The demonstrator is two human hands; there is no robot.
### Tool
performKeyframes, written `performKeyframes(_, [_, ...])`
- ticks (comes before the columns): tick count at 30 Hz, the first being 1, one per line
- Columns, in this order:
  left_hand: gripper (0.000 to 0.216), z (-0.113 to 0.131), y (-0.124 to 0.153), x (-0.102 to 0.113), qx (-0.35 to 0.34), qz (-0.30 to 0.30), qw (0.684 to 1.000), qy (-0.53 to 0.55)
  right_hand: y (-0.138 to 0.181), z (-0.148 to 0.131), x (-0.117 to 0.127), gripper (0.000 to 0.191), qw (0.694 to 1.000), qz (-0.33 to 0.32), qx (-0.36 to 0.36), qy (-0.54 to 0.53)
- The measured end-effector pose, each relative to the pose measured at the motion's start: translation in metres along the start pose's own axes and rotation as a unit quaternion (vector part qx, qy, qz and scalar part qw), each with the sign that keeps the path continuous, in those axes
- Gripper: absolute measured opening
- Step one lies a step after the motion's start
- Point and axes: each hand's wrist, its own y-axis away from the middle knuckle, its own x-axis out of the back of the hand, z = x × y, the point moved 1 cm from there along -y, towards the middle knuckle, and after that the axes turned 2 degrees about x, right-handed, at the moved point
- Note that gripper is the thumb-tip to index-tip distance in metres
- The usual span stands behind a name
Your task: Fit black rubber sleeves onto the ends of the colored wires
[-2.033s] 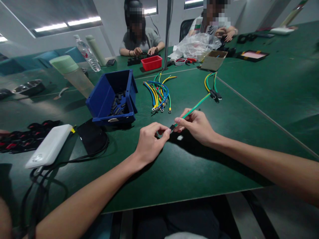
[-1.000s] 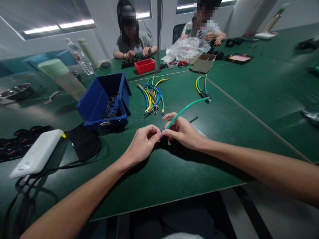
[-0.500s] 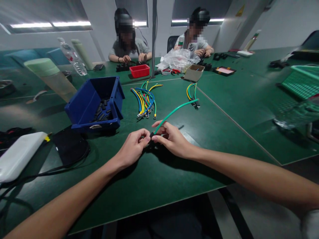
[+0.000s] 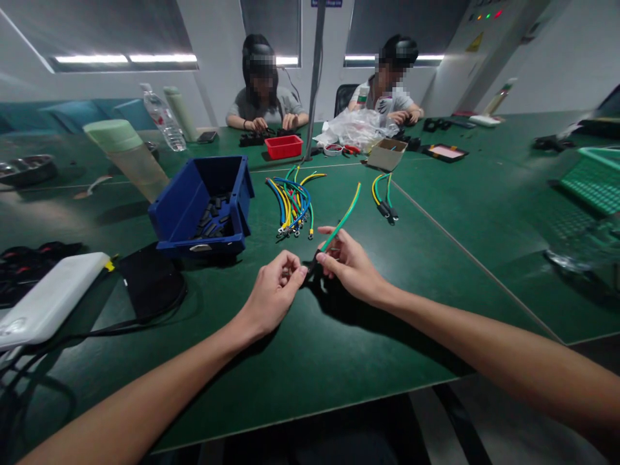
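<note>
A green-yellow wire (image 4: 345,219) slants up from between my hands, with a black sleeve (image 4: 314,258) around its lower end. My right hand (image 4: 349,266) pinches the wire where the sleeve begins. At the sleeve's lower tip, my left hand (image 4: 277,289) is closed, thumb against forefinger; the wire's terminal end is hidden there. Beyond my hands lies a bundle of blue, yellow and green wires (image 4: 294,201) with ring terminals. Right of it are a few wires (image 4: 378,192) with black sleeves (image 4: 385,210) on their near ends.
A blue bin (image 4: 196,247) with several short black sleeves stands left, beside a green-lidded bottle (image 4: 123,155). A white power bank (image 4: 55,300) and black pouch (image 4: 151,281) lie nearer. Across the table sit two people, near a red tray (image 4: 283,148). A green basket (image 4: 595,177) is at right.
The wire has turned to stand more upright, leaning less to the right. My left hand has shifted from the sleeve's top to its lower tip. The camera view has shifted slightly.
</note>
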Motion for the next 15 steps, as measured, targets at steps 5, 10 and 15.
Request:
performKeyframes(5, [0.027, -0.002, 0.0, -0.001, 0.055, 0.001, 0.998, 0.041, -0.023, 0.002, 0.024, 0.058, 0.997, 0.069, -0.03, 0.019])
performKeyframes(10, [0.026, -0.001, 0.002, -0.003, 0.073, -0.022, 0.996, 0.038, -0.04, 0.008, 0.055, 0.061, 0.981, 0.143, -0.023, 0.127])
performKeyframes(15, [0.025, -0.001, 0.006, -0.006, 0.0, 0.003, 1.0, -0.017, -0.052, 0.006, 0.09, 0.031, 0.884, 0.22, -0.021, 0.411])
